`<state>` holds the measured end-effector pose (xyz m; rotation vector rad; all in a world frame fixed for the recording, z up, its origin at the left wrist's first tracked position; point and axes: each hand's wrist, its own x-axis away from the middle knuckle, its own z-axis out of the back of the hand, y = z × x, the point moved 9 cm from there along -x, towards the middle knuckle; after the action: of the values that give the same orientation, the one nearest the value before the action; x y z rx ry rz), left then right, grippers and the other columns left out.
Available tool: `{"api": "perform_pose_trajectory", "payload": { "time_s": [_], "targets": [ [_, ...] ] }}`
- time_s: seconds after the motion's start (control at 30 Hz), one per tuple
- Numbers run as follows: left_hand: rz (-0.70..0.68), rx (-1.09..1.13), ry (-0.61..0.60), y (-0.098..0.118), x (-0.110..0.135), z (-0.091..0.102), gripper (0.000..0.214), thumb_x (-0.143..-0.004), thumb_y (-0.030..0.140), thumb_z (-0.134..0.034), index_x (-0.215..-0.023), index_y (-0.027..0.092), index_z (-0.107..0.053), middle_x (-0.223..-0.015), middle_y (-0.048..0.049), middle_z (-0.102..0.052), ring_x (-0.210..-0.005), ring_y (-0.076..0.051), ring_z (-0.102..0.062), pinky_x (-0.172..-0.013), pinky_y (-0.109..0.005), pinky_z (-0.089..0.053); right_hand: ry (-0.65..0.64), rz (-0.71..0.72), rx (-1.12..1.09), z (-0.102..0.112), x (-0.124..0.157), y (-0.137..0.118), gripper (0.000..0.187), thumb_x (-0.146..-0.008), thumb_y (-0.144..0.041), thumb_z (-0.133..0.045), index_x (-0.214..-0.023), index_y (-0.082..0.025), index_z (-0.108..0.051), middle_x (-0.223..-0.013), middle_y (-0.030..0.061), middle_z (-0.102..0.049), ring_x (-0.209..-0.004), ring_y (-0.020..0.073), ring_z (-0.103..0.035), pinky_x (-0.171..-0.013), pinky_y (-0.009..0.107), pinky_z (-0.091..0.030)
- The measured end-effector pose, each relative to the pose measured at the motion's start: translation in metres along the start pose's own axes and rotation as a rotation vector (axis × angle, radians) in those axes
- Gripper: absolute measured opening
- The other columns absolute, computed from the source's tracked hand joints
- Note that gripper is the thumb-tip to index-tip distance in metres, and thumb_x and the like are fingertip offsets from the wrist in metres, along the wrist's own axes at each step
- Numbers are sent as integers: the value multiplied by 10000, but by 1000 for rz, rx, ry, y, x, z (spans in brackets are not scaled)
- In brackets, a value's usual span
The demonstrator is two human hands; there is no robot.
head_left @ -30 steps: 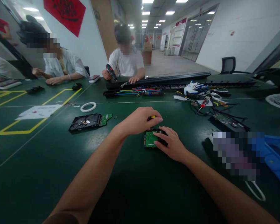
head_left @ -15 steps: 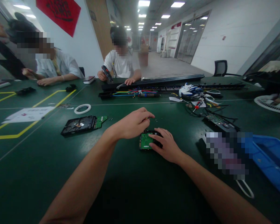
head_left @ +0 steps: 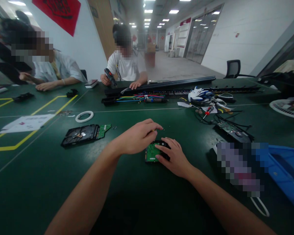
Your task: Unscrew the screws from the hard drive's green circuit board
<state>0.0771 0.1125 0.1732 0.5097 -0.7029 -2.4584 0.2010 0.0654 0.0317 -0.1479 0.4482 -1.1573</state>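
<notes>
A small hard drive (head_left: 152, 152) lies on the green table in front of me, its green circuit board facing up. My right hand (head_left: 172, 155) grips it from the right, thumb and fingers spread across the board and its black casing. My left hand (head_left: 142, 135) is closed just above the drive's far edge, index finger pointing right. Something small and yellowish shows between its fingers; most of it is hidden. Tiny loose bits, possibly screws, lie just beyond that hand.
To the left are an opened black drive (head_left: 80, 134) and a white ring (head_left: 84, 116). On the right sit a circuit-board device (head_left: 232, 129), a blurred-out item and a blue tray (head_left: 287, 176). Cables, gloves (head_left: 198, 94) and long black bars line the back. Two people sit opposite, one holding a power driver (head_left: 110, 77).
My view has shifted slightly, so things on the table appear a little lower. Both hands keep nearly the same places at the hard drive.
</notes>
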Motion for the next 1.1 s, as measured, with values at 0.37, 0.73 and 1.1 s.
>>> {"api": "perform_pose_trajectory", "payload": {
  "time_s": [0.37, 0.73, 1.1],
  "targets": [
    [41, 29, 17, -9, -2, 3, 356, -1061, 196, -434, -1323, 162, -672, -1240, -108, -669, -1015, -189, -670, -947, -347, -553, 1, -14, -11, 1, 0, 0, 453, -1023, -486, -615, -1459, -364, -636, -1624, 100, -501, -1540, 353, -408, -1243, 674, -306],
    [70, 54, 20, -10, -2, 6, 322, -1070, 180, -429, -1264, 153, -686, -1213, -95, -668, -963, -168, -672, -943, -360, -562, 22, 4, -9, 3, -1, -2, 440, -1012, -444, -634, -1444, -361, -650, -1609, 104, -523, -1531, 362, -423, -1230, 690, -319],
    [23, 26, 18, -7, -3, 4, 336, -1051, 170, -444, -1279, 145, -690, -1206, -103, -678, -1015, -186, -672, -955, -362, -555, 9, 0, 4, 0, -1, 0, 457, -1020, -462, -624, -1466, -363, -633, -1620, 104, -508, -1539, 355, -414, -1242, 671, -311]
  ]
}}
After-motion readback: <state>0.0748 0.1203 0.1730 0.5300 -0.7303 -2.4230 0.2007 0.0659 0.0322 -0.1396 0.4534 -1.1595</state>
